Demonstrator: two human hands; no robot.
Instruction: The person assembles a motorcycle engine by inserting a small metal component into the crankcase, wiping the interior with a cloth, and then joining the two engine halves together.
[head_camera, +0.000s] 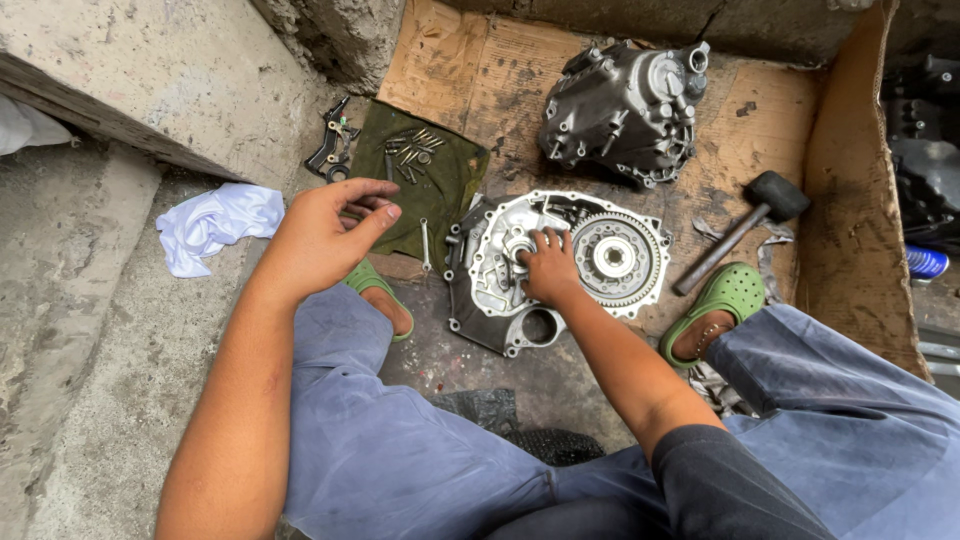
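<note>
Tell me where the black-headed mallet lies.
The black-headed mallet lies on the brown cardboard, right of the silver engine case, beside the right green clog.

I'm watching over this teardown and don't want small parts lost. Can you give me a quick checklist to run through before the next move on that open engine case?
1. Open engine case lies flat on the cardboard: ok.
2. Right hand has fingertips on the case's inner parts, beside the large gear: ok.
3. Left hand is raised, fingers curled; whether it holds a small part: cannot tell.
4. Loose bolts are gathered on the green cloth: ok.
5. Mallet lies to the right of the case: ok.
6. Second housing sits apart behind the case: ok.
</note>
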